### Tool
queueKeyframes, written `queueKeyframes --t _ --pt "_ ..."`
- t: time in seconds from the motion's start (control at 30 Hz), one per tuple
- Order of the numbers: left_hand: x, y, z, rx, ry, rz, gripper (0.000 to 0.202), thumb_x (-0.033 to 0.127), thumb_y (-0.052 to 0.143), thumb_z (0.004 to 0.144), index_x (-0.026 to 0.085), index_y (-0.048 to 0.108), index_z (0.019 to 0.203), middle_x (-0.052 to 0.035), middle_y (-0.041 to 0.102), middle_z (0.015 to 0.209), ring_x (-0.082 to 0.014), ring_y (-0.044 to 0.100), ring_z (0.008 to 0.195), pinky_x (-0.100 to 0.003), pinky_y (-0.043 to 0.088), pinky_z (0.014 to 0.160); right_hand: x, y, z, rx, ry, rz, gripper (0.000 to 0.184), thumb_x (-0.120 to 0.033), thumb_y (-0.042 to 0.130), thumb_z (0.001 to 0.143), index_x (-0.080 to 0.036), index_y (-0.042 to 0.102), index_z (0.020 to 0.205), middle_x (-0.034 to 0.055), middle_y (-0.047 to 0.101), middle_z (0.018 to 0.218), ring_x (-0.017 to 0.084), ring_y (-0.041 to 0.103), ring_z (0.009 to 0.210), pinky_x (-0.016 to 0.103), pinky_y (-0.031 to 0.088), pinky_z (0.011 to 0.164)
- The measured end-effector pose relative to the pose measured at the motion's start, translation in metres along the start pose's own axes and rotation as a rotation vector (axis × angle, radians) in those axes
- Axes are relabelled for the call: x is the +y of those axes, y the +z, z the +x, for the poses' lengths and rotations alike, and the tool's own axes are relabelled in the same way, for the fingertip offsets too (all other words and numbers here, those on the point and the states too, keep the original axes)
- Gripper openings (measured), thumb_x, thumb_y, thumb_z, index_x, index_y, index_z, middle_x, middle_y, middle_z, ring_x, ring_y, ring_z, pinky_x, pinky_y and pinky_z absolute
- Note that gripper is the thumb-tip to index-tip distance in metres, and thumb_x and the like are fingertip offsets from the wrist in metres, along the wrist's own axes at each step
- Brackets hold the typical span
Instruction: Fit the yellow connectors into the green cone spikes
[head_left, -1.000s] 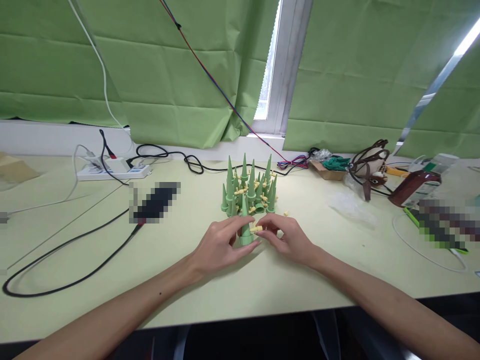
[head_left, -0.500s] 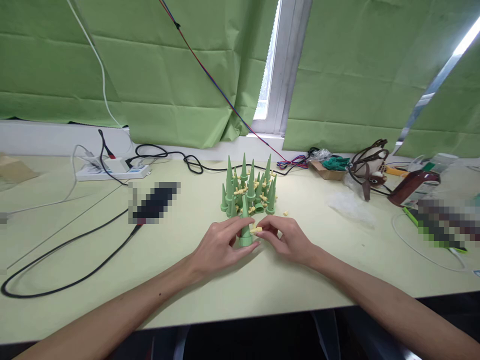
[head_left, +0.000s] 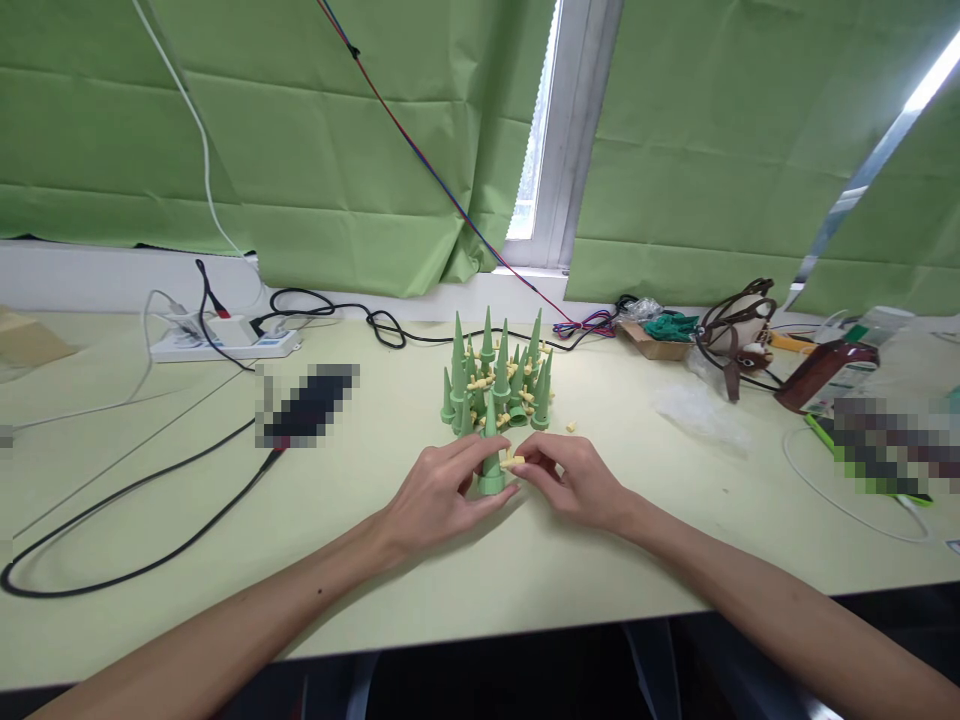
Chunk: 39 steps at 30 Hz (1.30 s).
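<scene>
A green cone (head_left: 490, 455) stands upright on the pale table (head_left: 337, 530) in front of me. My left hand (head_left: 435, 492) grips its base with thumb and fingers closed round it. My right hand (head_left: 568, 478) pinches a small yellow peg (head_left: 513, 461) and holds it against the cone's right side. Just behind stands a cluster of green cones (head_left: 499, 378) with several yellow pegs stuck among them. A few loose yellow pegs (head_left: 571, 427) lie to the cluster's right.
A white power strip (head_left: 225, 340) and black cables (head_left: 150, 500) lie at the left. A blurred dark object (head_left: 307, 405) sits left of centre. At the right are a clear plastic bag (head_left: 701, 410), a small cardboard tray (head_left: 660, 340), a brown bottle (head_left: 821, 372) and tangled straps (head_left: 735, 325).
Hardly anything differs. Both hands stay on the cone and the peg, with only slight finger shifts.
</scene>
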<state>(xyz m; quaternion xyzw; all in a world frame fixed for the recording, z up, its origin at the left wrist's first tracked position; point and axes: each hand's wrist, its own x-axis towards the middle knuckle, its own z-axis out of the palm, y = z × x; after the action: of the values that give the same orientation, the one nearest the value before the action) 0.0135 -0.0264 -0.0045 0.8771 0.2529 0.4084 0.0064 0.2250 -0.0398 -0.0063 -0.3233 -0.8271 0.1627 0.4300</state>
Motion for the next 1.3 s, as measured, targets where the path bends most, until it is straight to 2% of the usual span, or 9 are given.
queueKeyframes --t 0.37,0.57,0.67,0.77,0.87,0.97,1.1,1.2,1.3 --pt "0.0002 -0.0005 0.0010 0.001 0.011 0.006 0.032 0.032 0.068 0.087 0.018 0.060 0.115 0.0035 0.060 0.071 -0.0061 0.042 0.049 -0.019 0.038 0.049 0.0011 0.0010 -0.0012 0.000 0.001 -0.006 0.013 -0.025 0.058 0.094 -0.017 0.059 0.084 -0.0021 0.055 0.064 0.009 0.042 0.052 0.022 0.036 0.052" --pt "0.0007 -0.0018 0.0007 -0.021 -0.026 -0.004 0.033 0.033 0.067 0.088 0.019 0.059 0.117 0.0025 0.061 0.075 -0.0056 0.042 0.049 -0.019 0.039 0.049 -0.0008 0.0005 0.0005 0.020 0.023 0.024 0.013 -0.027 0.058 0.095 -0.017 0.060 0.086 -0.0026 0.053 0.064 0.009 0.042 0.053 0.022 0.037 0.052" --pt "-0.0009 -0.0025 0.0000 -0.038 -0.046 -0.018 0.041 0.038 0.069 0.087 0.022 0.055 0.122 0.0034 0.060 0.077 -0.0051 0.042 0.048 -0.019 0.041 0.050 -0.0025 -0.0005 0.0016 0.050 0.011 0.034 0.011 -0.027 0.059 0.095 -0.017 0.060 0.089 -0.0018 0.055 0.067 0.009 0.044 0.054 0.022 0.039 0.053" --pt "-0.0022 -0.0047 0.0003 -0.054 -0.081 -0.062 0.059 0.046 0.072 0.083 0.024 0.046 0.131 0.0049 0.058 0.078 -0.0043 0.042 0.046 -0.018 0.042 0.048 -0.0036 -0.0009 0.0018 0.092 -0.018 0.028 0.010 -0.025 0.060 0.094 -0.017 0.060 0.088 -0.0014 0.056 0.068 0.009 0.045 0.055 0.022 0.040 0.053" --pt "-0.0011 -0.0075 0.0020 -0.056 -0.142 -0.154 0.067 0.044 0.071 0.084 0.027 0.035 0.138 0.0033 0.058 0.087 -0.0033 0.046 0.046 -0.017 0.041 0.045 -0.0035 -0.0004 0.0013 0.119 -0.030 0.029 0.008 -0.024 0.060 0.094 -0.017 0.061 0.090 -0.0010 0.056 0.069 0.009 0.047 0.056 0.022 0.040 0.053" --pt "0.0017 -0.0089 0.0041 -0.003 -0.208 -0.230 0.057 0.034 0.063 0.091 0.028 0.031 0.138 0.0017 0.059 0.092 -0.0020 0.046 0.044 -0.015 0.039 0.042 -0.0032 0.0000 0.0009 0.122 -0.032 0.026 0.009 -0.025 0.059 0.095 -0.017 0.061 0.090 -0.0006 0.057 0.071 0.009 0.047 0.057 0.022 0.041 0.053" --pt "0.0043 -0.0082 0.0053 0.034 -0.273 -0.269 0.047 0.028 0.059 0.093 0.026 0.034 0.133 0.0009 0.060 0.090 -0.0021 0.046 0.044 -0.015 0.038 0.041 -0.0033 -0.0003 0.0004 0.074 -0.018 0.024 0.011 -0.027 0.057 0.096 -0.018 0.061 0.091 0.0000 0.058 0.072 0.010 0.046 0.057 0.023 0.041 0.054" --pt "0.0049 -0.0069 0.0048 0.061 -0.251 -0.238 0.043 0.027 0.059 0.094 0.024 0.037 0.131 0.0011 0.060 0.086 -0.0037 0.049 0.046 -0.015 0.039 0.042 -0.0019 -0.0002 0.0000 0.007 0.003 0.036 0.013 -0.030 0.058 0.096 -0.018 0.061 0.091 0.0002 0.058 0.072 0.011 0.047 0.058 0.023 0.041 0.056" --pt "0.0036 -0.0078 0.0054 0.084 -0.173 -0.154 0.033 0.025 0.058 0.094 0.022 0.045 0.124 0.0039 0.058 0.074 -0.0040 0.046 0.044 -0.016 0.038 0.042 0.0008 0.0005 0.0000 -0.047 0.048 0.047 0.015 -0.033 0.059 0.096 -0.018 0.062 0.097 -0.0002 0.059 0.072 0.011 0.048 0.059 0.023 0.042 0.056"
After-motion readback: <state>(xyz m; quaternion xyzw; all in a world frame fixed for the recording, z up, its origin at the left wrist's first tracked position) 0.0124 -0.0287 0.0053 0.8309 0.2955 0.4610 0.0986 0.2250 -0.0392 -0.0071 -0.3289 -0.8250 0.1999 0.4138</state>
